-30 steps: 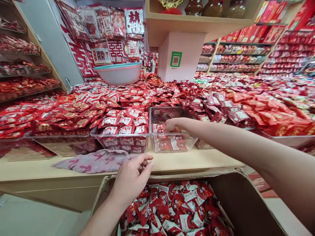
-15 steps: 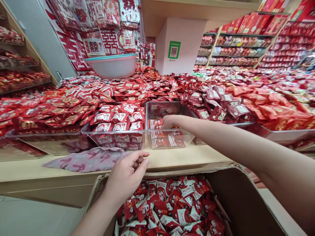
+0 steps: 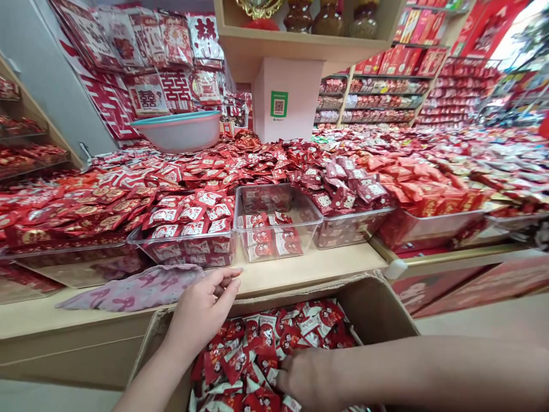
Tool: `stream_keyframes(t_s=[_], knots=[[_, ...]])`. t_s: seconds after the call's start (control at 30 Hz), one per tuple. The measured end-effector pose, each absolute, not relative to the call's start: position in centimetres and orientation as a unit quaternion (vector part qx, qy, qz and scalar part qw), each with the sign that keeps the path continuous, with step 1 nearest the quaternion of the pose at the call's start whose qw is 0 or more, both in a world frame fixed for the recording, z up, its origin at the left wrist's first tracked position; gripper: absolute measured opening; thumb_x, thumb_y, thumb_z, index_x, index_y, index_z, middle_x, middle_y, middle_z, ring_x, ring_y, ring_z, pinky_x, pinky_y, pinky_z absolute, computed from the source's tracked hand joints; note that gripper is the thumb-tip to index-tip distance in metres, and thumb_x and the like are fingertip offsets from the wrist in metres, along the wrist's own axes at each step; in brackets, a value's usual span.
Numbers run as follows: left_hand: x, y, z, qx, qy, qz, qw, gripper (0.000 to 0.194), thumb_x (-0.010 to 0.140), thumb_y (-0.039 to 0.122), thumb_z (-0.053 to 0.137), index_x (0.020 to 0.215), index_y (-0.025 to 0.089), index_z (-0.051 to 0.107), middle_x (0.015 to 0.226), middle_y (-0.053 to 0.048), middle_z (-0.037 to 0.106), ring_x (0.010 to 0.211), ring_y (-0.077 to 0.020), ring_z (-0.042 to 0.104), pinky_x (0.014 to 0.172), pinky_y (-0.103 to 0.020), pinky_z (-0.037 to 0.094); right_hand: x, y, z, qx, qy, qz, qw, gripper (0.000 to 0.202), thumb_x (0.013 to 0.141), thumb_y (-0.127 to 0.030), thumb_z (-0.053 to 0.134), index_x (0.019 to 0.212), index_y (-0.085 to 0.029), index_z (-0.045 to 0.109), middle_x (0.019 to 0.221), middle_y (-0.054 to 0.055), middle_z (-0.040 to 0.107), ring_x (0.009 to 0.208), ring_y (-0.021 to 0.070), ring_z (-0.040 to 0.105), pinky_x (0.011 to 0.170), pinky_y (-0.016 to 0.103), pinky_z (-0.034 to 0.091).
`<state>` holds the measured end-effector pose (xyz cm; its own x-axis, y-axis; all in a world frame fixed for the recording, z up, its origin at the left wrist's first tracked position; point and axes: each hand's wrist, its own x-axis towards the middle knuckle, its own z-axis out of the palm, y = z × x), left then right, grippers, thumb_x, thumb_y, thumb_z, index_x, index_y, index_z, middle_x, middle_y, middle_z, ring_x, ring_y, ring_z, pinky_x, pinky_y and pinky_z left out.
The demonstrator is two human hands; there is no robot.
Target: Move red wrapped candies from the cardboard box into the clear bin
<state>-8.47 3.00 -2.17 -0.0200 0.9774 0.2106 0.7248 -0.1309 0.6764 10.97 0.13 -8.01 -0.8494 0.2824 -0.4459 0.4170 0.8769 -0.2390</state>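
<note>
My right hand [image 3: 309,375] is down in the cardboard box [image 3: 377,303], among small red-and-white candy packets [image 3: 240,363]. Its fingertips are partly hidden there, and I cannot tell whether they grip one. Above the box's left rim hovers my left hand [image 3: 206,309], fingers loosely bent, thumb apart from the forefinger, nothing visible between them. Beyond the box, a clear plastic bin [image 3: 309,223] holds several packets [image 3: 274,237] laid in rows on its bottom. To its left, another clear bin [image 3: 182,240] is heaped with red packets with white labels [image 3: 193,212].
A pink patterned cloth [image 3: 137,289] lies on the wooden ledge [image 3: 330,263] left of the bins. Heaps of red packets [image 3: 240,163] spread behind. A pale blue basin [image 3: 180,131] and a pillar [image 3: 295,114] with a QR sign stand further back, under a wooden shelf [image 3: 300,48].
My right hand has left the clear bin and come down into the cardboard box. Another column of packets now shows in the bin. My left hand stays nearly in place; the view has shifted right.
</note>
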Motion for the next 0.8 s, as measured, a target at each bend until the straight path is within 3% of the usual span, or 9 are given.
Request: stream_keyframes(t_s=[0.1, 0.2, 0.37, 0.47, 0.63, 0.8], knots=[[-8.3, 2.7, -2.2, 0.686, 0.634, 0.323, 0.153, 0.028, 0.077, 0.039, 0.045, 0.095, 0.022, 0.057, 0.088, -0.003, 0.064, 0.077, -0.0154, 0.058, 0.064, -0.022, 0.044, 10.7, -0.4, -13.0, 0.275, 0.912, -0.176, 0.247, 0.063, 0.053, -0.033, 0.065, 0.111, -0.011, 0.050, 0.096, 0.019, 0.058, 0.076, 0.0311, 0.059, 0.052, 0.036, 0.045], [-7.9, 2.5, -2.0, 0.693, 0.645, 0.300, 0.116, 0.029, 0.077, 0.040, 0.044, 0.095, 0.022, 0.057, 0.090, -0.003, 0.065, 0.076, -0.0161, 0.059, 0.059, -0.021, 0.043, 11.0, -0.2, -13.9, 0.332, 0.878, -0.264, 0.224, 0.073, 0.049, -0.042, 0.066, 0.115, -0.018, 0.046, 0.096, 0.015, 0.059, 0.080, 0.0312, 0.058, 0.058, 0.038, 0.046], [-7.3, 2.3, -1.4, 0.699, 0.659, 0.270, 0.068, 0.029, 0.076, 0.040, 0.044, 0.094, 0.023, 0.059, 0.087, -0.001, 0.066, 0.070, -0.0163, 0.059, 0.052, -0.021, 0.041, 11.6, 0.2, -13.9, 0.370, 0.820, -0.422, 0.112, 0.054, 0.056, -0.048, 0.061, 0.105, -0.025, 0.054, 0.100, 0.006, 0.057, 0.090, 0.0246, 0.055, 0.071, 0.031, 0.043], [-7.2, 2.1, -1.2, 0.699, 0.664, 0.260, 0.059, 0.029, 0.077, 0.040, 0.043, 0.094, 0.023, 0.059, 0.085, -0.001, 0.067, 0.070, -0.0163, 0.060, 0.054, -0.021, 0.041, 11.4, 0.4, -14.4, 0.429, 0.791, -0.425, 0.094, 0.045, 0.055, -0.042, 0.064, 0.095, -0.023, 0.057, 0.094, 0.005, 0.058, 0.087, 0.0239, 0.054, 0.067, 0.030, 0.041], [-7.7, 2.3, -1.7, 0.705, 0.651, 0.278, 0.048, 0.028, 0.076, 0.040, 0.044, 0.093, 0.024, 0.060, 0.083, 0.000, 0.066, 0.071, -0.0159, 0.059, 0.059, -0.023, 0.044, 10.9, 1.0, -14.3, 0.421, 0.800, -0.420, 0.084, 0.067, 0.046, -0.026, 0.070, 0.108, -0.021, 0.047, 0.096, 0.004, 0.056, 0.082, 0.0205, 0.053, 0.061, 0.025, 0.039], [-7.7, 2.2, -1.6, 0.684, 0.632, 0.347, 0.112, 0.029, 0.075, 0.040, 0.047, 0.096, 0.022, 0.057, 0.082, -0.001, 0.064, 0.070, -0.0141, 0.057, 0.063, -0.023, 0.045, 11.3, 1.8, -10.4, 0.430, 0.821, -0.371, 0.053, 0.044, 0.054, -0.021, 0.064, 0.096, -0.018, 0.056, 0.087, 0.005, 0.058, 0.075, 0.0181, 0.053, 0.055, 0.023, 0.036]])
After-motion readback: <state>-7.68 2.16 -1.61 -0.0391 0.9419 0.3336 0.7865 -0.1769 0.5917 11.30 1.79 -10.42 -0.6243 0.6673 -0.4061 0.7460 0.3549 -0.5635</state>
